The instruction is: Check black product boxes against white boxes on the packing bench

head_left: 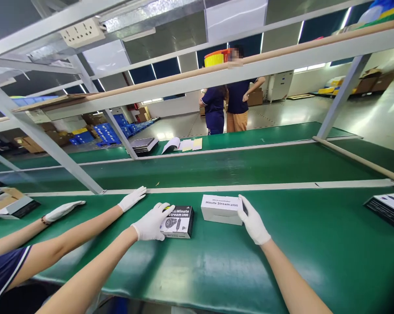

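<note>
My left hand, in a white glove, grips the left end of a printed box that lies on the green bench. Its face reads "Minute Stream 1000" over a picture of a round fan-like device; the fingers cover the left part. To its right is a plain white box with the same name in dark print. My right hand, also gloved, has its fingers closed around that box's right end. A narrow gap separates the two boxes.
A co-worker's gloved hands rest on the bench at left. Boxes lie at far left, and another box at the right edge. Papers sit across the belt. A metal frame spans overhead; two people stand behind.
</note>
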Motion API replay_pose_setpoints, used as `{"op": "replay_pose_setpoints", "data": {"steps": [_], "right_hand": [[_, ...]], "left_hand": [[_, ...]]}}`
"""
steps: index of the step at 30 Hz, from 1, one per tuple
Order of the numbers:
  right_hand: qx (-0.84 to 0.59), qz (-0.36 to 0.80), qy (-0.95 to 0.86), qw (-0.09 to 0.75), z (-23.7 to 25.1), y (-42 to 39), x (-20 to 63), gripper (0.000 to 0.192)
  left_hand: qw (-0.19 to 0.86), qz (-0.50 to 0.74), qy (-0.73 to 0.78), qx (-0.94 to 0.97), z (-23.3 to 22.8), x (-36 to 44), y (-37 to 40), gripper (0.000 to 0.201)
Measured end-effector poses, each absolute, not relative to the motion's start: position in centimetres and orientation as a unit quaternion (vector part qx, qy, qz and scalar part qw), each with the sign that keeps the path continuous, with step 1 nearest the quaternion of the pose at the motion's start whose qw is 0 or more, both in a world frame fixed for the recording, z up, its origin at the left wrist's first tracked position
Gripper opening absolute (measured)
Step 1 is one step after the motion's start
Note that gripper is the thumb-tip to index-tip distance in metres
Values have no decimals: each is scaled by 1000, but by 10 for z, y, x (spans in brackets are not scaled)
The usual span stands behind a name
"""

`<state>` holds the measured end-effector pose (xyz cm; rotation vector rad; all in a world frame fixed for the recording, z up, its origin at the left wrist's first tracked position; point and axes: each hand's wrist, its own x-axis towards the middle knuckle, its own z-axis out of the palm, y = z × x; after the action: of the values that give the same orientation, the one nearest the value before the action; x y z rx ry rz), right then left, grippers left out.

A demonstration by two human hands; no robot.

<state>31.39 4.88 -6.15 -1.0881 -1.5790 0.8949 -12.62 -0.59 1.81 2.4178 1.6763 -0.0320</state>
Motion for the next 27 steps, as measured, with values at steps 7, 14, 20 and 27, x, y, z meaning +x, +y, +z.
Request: {"op": "replay_pose_setpoints", "data": {"steps": [7, 14, 20, 27], "right_hand": [[-434, 361, -653, 505, -60, 46, 312, 68], [-395, 373, -663, 514, -58, 40, 303, 55], [-295, 450, -687, 488, -53, 31, 300, 65], [-314, 416, -731, 442, -40, 26, 301, 45]], "left_hand": [[497, 123, 534, 673, 61, -139, 11, 55], [530, 526, 501, 437, -17, -67, 16, 68], [514, 583, 462, 427, -24, -1, 22, 56], [447, 565, 521, 459, -22, 18, 26, 44]]}}
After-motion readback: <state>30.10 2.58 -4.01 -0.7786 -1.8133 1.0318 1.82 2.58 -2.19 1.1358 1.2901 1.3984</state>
